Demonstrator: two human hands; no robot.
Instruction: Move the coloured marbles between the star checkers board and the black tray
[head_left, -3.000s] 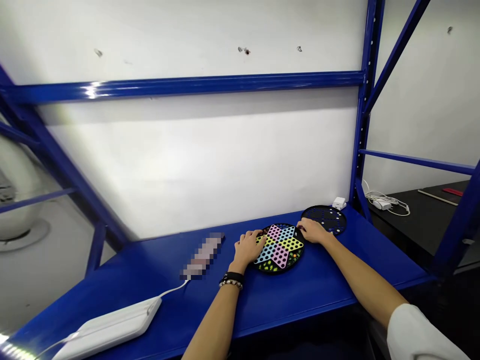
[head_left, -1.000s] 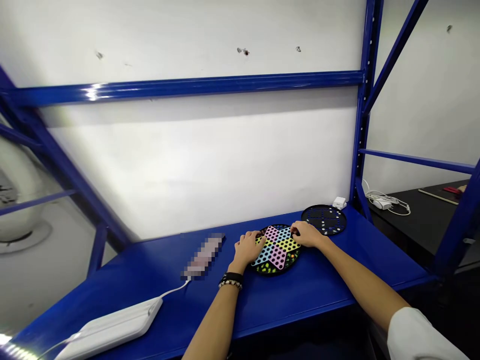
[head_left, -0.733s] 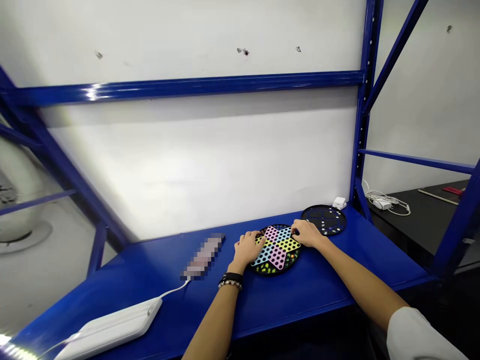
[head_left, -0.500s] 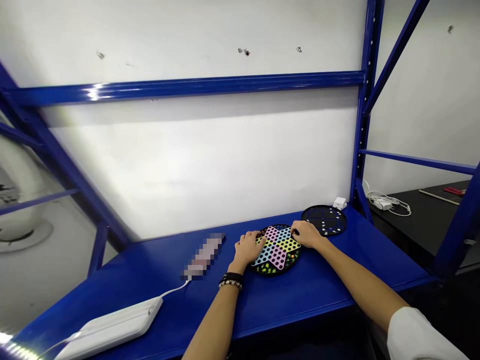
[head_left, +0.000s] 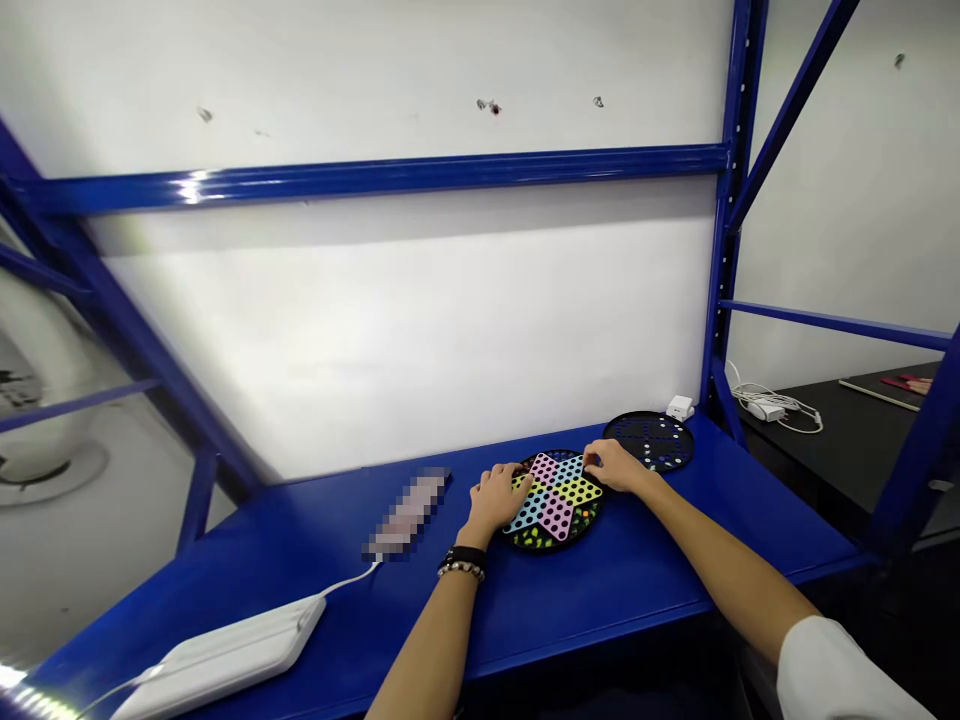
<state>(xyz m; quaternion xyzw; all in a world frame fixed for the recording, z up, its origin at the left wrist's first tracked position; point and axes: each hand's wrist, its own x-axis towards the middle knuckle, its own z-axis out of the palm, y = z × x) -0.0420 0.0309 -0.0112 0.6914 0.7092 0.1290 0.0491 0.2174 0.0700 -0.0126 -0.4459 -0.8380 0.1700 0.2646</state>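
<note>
A round black Chinese checkers board (head_left: 557,502) with a pink, yellow and blue six-pointed star lies on the blue shelf. Small yellow, green and orange pieces show in the compartments around the star. My left hand (head_left: 495,495) grips the board's left side, its thumb on the star and its fingers at the rim. At the upper right edge, the fingertips of my right hand (head_left: 613,466) are pinched together by a blue star point. Whatever lies between them, if anything, is too small to see.
Behind my right hand lies a round black lid or board (head_left: 664,440) with blue lines, beside a white plug adapter (head_left: 680,407). Left of my left hand is a blurred-out phone-like object (head_left: 409,512), cabled to a white power strip-like box (head_left: 225,655). Blue posts (head_left: 721,280) frame the shelf.
Both hands stay at the board. My right hand's fingers shift very slightly at its upper right edge; the view moves a little.
</note>
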